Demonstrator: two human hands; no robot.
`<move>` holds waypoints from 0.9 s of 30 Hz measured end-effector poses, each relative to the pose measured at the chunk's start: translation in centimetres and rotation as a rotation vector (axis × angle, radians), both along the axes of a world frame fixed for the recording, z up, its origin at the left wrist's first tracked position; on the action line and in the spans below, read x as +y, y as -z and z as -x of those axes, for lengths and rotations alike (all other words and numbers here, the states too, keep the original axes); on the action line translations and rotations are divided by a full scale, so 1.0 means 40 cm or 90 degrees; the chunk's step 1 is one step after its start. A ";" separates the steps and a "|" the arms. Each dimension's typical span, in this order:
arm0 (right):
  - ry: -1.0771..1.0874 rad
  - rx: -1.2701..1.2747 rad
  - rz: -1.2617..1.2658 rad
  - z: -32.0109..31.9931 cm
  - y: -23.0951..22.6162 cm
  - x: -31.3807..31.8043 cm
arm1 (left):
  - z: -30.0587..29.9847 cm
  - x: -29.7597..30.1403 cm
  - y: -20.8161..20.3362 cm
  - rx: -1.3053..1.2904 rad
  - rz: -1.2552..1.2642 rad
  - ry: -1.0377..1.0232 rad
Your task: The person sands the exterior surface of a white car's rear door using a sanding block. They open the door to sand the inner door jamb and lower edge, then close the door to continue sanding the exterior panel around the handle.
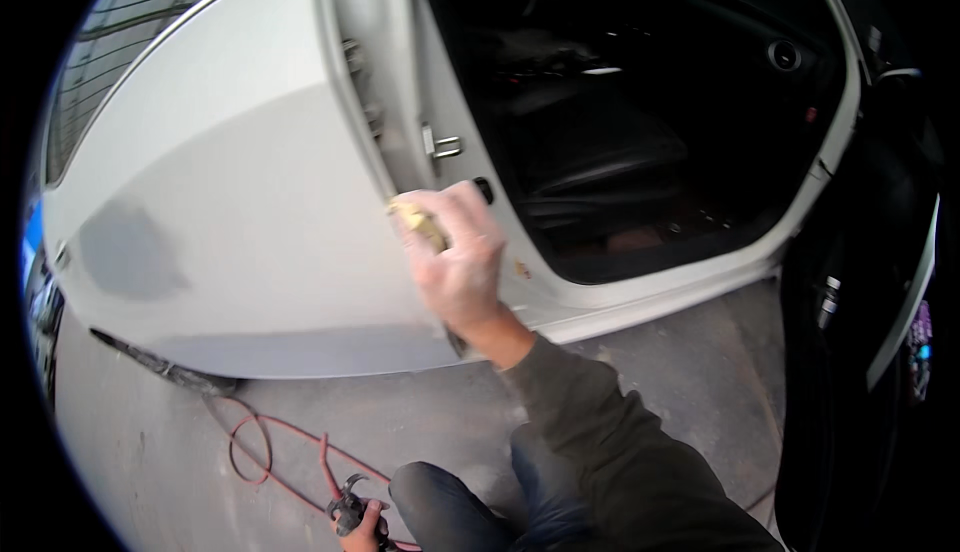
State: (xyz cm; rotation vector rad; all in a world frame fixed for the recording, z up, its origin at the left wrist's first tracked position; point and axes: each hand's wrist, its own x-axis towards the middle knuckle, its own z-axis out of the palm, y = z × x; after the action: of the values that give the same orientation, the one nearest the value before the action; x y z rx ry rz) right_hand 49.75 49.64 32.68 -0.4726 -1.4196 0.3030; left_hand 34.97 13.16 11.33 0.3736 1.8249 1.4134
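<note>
My right hand [462, 257] is closed at the rear edge of a white car door [250, 152]. Between its thumb and fingers is a folded yellow piece [418, 220] that looks like sandpaper, held against or close to the door's edge. Low in the view, my left hand [365, 530] grips a dark air tool [348, 508] with a red hose [325, 462] at it. The tool's working end is partly hidden. Dull grey patches [130, 247] show on the door's paint.
Beside the right hand, a metal door striker [440, 145] sticks out of the pillar. The open doorway shows a black seat [600, 142], with the white sill [660, 297] below. An open dark door [840, 352] stands at right. Hose loops lie on the grey floor [130, 412].
</note>
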 end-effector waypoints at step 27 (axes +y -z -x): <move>-0.117 0.008 0.002 0.038 -0.260 0.068 | -0.079 0.024 -0.188 0.122 -0.061 -0.073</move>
State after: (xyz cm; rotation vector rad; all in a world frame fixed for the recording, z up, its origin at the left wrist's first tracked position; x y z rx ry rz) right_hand 48.24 52.36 43.07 -0.3416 -1.4526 0.4560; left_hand 38.15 14.10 18.86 0.4746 1.9623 1.5950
